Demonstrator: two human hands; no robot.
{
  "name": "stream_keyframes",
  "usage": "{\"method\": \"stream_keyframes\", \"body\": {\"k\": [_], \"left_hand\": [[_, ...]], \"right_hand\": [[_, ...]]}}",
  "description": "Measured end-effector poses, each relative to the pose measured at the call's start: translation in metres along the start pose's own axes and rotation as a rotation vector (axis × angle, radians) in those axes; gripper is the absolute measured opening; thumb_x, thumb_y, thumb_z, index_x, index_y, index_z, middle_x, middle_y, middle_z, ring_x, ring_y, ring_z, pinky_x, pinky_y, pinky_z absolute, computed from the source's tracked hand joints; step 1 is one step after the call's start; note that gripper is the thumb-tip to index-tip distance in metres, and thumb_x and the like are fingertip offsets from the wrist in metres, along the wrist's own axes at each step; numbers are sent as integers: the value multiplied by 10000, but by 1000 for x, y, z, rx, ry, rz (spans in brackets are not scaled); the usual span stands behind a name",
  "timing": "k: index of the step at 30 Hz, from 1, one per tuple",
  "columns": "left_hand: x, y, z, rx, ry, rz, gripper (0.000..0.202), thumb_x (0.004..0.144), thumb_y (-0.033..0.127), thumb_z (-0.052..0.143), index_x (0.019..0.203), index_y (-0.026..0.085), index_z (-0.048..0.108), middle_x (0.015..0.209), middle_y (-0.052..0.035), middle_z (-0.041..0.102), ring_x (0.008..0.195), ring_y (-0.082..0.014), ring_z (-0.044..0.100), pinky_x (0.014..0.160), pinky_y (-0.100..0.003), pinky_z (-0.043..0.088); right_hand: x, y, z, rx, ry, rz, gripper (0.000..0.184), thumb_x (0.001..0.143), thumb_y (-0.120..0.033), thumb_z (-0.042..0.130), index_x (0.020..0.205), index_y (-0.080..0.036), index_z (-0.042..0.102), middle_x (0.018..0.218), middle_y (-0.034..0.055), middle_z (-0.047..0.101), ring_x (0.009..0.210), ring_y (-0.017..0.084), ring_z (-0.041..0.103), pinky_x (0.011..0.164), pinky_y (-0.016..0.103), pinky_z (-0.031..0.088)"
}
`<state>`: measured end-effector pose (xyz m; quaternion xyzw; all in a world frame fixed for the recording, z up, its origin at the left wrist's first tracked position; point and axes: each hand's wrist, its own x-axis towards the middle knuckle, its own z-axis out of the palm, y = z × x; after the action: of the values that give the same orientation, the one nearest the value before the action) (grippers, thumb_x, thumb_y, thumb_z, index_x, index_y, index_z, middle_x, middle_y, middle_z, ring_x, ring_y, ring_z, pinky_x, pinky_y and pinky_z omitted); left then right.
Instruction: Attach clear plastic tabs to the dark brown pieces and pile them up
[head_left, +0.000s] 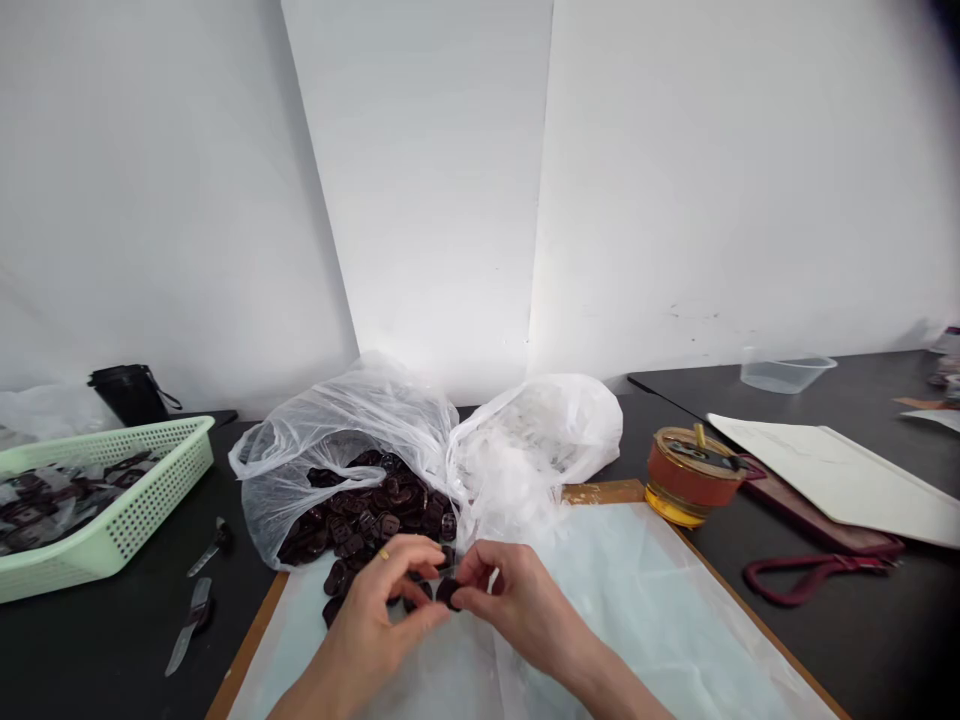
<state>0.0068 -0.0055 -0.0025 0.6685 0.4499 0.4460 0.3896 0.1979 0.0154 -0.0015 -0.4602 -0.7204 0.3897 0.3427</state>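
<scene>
- 2 bare hands work low in the head view, the only view here: the left hand [367,625] and the right hand [521,610] meet over a pale sheet [637,600] laid on a wooden board [247,640]. The dark pieces stand out plainly against that light surface.
- The right grip is closed in a pinch on a dark maroon slotted piece [448,593], held between the 2 hands just above the sheet, where it can be seen closely.
- The left grip is curled, its fingers [424,615] right beside that piece. I cannot tell whether they press on it.
- A clear plastic bag [292,510] lies open just beyond the hands. Its mouth faces them, which keeps the heap of dark pieces [375,520] within easy reach, and a few more dark pieces [335,580] lie at its lip.
- A white plastic bag [532,440] sits bunched beside it.
- To the left on the table [112,660], a green plastic basket [172,490] holds more dark pieces in clear film, with 2 small blades [191,620] near it.
- To the right stand a round jar with yellow liquid [686,478], a clear plastic tub [787,373], a white sheet [832,480] and a maroon loop [817,578].
</scene>
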Motion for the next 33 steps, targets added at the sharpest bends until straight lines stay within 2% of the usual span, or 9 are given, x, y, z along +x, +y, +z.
{"method": "stream_keyframes", "body": {"k": [2,5,8,11,16,18,21,24,33], "left_hand": [[-2,-1,3,9,-96,2,314,728,108,718,996,270,748,1124,-75,667,895,-237,655,718,-282,549],[0,-5,-2,-27,-6,-32,225,728,156,739,922,259,789,1006,-73,712,862,-239,658,721,-285,544],[5,-11,-12,-132,163,-121,210,699,240,781,909,247,796,1000,-64,730,883,-240,656,752,-285,540],[9,-14,-18,-220,238,-231,254,700,317,785,935,223,791,916,-57,750,809,-217,655,737,-285,535],[9,-14,-17,-375,253,-311,273,695,367,795,906,194,786,860,-49,738,762,-188,647,745,-286,538],[8,-12,-15,-464,255,-330,260,700,359,799,905,201,783,883,-42,726,780,-175,645,776,-283,534],[6,-9,-14,-518,230,-362,240,709,358,797,876,186,786,803,-33,701,760,-171,635,784,-293,523],[6,-7,-12,-437,146,-368,221,747,363,762,857,174,786,739,-35,683,738,-182,616,758,-303,504],[8,-14,-3,-246,50,-247,152,753,301,735,835,188,794,753,-36,670,639,-163,579,624,-267,464]], "right_hand": [[1,-1,4,180,-38,43,48,724,-131,677,709,-175,666,652,-30,628,612,120,540,568,224,387],[3,1,7,260,-28,53,50,780,-213,663,756,-175,684,666,-21,628,597,123,536,554,229,407],[4,7,6,60,60,-71,84,823,-184,614,852,-195,692,811,16,661,714,166,598,625,264,459],[6,13,6,-245,34,-215,275,733,-24,604,911,-214,691,959,41,666,886,224,618,717,301,472],[12,17,10,-360,48,-237,305,730,25,505,840,-203,677,853,31,669,799,211,611,675,300,456],[14,15,8,-191,103,-166,225,757,-28,524,783,-196,672,772,15,659,701,178,588,630,283,447],[17,11,1,331,166,45,37,762,-182,653,726,-186,658,645,-20,622,600,142,549,588,263,455],[17,6,-5,762,161,180,164,719,-291,769,723,-175,653,644,-30,619,612,117,556,613,237,474],[16,2,-8,1188,123,288,204,716,-273,824,686,-148,667,756,4,666,596,66,573,595,150,506]]}}
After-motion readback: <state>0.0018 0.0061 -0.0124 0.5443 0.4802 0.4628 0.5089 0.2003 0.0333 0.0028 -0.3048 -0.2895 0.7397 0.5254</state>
